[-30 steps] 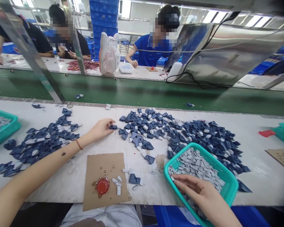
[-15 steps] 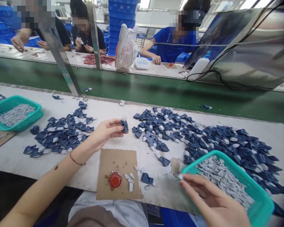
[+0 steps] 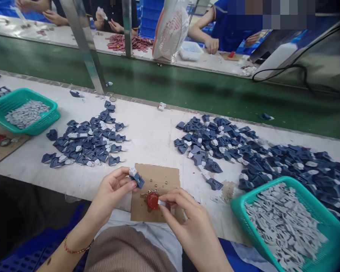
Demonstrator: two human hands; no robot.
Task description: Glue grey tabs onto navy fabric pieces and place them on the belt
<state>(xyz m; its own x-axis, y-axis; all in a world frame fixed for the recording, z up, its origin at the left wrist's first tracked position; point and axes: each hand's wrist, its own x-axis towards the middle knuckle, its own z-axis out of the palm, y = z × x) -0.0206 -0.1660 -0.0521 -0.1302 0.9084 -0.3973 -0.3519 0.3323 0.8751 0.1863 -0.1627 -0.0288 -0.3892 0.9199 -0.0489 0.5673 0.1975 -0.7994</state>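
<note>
Between the thumb and fingers of my left hand is a dark blue plastic part with a white piece at its upper end. My right hand pinches a small light grey piece right beside a round red cap. The cap lies on a brown cardboard sheet, and the fingertips hide its right edge; whether they touch it I cannot tell. Several small shiny beads and a wet-looking patch surround the cap. My right hand covers the sheet's lower right part.
Piles of blue parts lie left and right on the white table. A green basket of grey pieces stands at the right, another at the left. Behind a green strip, people work at a second table; a metal post rises between.
My right hand has moved left from the basket to the red cap with the grey piece. My left hand has come down and nearer with the blue part, now tilted. The view has dipped.
</note>
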